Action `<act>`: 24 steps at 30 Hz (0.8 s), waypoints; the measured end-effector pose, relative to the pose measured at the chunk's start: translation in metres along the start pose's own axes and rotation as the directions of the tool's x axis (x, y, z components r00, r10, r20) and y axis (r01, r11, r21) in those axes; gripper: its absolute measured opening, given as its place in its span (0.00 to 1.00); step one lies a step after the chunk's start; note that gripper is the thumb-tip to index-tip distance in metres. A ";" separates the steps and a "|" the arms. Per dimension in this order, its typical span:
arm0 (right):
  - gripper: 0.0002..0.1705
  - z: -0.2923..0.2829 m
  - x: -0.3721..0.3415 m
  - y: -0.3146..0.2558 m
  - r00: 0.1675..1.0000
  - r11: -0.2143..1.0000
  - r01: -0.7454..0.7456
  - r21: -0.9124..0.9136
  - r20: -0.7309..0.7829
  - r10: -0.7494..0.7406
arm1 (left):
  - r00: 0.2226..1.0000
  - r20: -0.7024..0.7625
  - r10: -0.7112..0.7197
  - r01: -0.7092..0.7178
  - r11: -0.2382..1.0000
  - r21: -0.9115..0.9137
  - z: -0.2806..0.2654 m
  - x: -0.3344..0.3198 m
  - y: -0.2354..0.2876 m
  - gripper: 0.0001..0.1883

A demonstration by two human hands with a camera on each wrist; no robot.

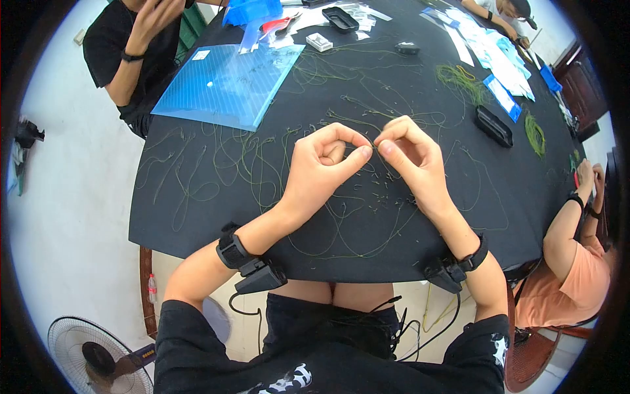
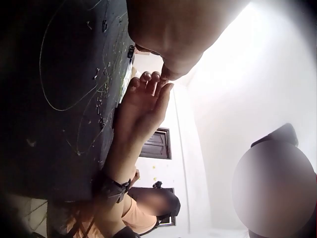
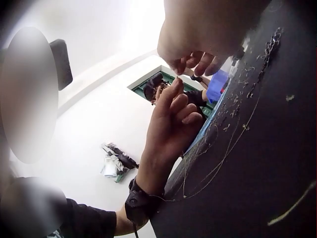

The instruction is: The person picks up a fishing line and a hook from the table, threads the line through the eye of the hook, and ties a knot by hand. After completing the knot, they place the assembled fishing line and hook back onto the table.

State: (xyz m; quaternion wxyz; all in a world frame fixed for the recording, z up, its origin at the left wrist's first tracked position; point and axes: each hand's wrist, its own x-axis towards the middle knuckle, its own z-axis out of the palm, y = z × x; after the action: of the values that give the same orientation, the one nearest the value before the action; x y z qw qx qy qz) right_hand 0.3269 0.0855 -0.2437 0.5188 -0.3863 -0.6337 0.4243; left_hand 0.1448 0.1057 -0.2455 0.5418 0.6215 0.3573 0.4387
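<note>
In the head view the left hand [image 1: 323, 167] and right hand [image 1: 420, 161] meet fingertip to fingertip above the black table [image 1: 282, 253]. Each hand pinches a thin green line [image 1: 357, 121] between thumb and index finger; the exact spot held is too small to make out. The left wrist view shows the right hand [image 2: 143, 106] with curled fingers close to the left fingertips. In the right wrist view the left hand [image 3: 171, 116] has its thumb and index finger together, just under the right fingertips. Tiny dark pieces [image 1: 380, 197] lie on the table beneath the hands.
Loose green line loops [image 1: 190, 190] spread over the table. A blue folder [image 1: 226, 85] lies at the back left, black trays [image 1: 493, 126] [image 1: 340, 20] and a white box [image 1: 319, 42] farther back. Green line bundles [image 1: 535, 136] lie right. Other people sit around; a fan [image 1: 98, 358] stands lower left.
</note>
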 end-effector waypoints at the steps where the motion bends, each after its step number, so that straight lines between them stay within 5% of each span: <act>1: 0.12 0.002 0.001 0.000 0.999 0.996 -0.046 0.082 -0.001 0.046 | 1.000 0.006 0.006 -0.006 1.000 0.020 0.000 0.000 0.001 0.06; 5: 0.25 0.002 0.000 -0.003 0.952 0.933 -0.279 0.226 0.196 0.237 | 0.995 0.081 0.064 -0.050 0.984 -0.171 0.000 0.001 0.001 0.06; 6: 0.30 0.003 0.000 -0.007 0.923 0.936 -0.320 0.144 0.271 0.274 | 0.992 0.109 0.055 -0.032 0.978 -0.206 -0.002 0.001 0.002 0.06; 13: 0.29 0.006 -0.004 -0.012 0.704 0.849 -0.518 0.106 0.616 0.353 | 0.969 0.247 -0.021 0.127 0.898 -0.421 -0.009 0.002 0.013 0.06; 18: 0.14 -0.002 -0.002 -0.016 0.704 0.836 -0.539 0.103 0.599 0.380 | 0.996 0.080 0.029 -0.013 0.980 -0.198 -0.007 0.005 0.008 0.05; 24: 0.14 -0.008 0.001 -0.019 0.912 0.895 -0.349 0.277 0.320 0.256 | 0.999 -0.003 0.037 -0.037 0.999 -0.015 -0.012 0.008 0.005 0.05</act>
State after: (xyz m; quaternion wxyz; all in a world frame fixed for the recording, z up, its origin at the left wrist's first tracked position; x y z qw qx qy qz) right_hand 0.3334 0.0810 -0.2246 0.4095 -0.3265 -0.5513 0.6494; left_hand 0.1365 0.1161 -0.2389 0.5379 0.6234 0.3431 0.4520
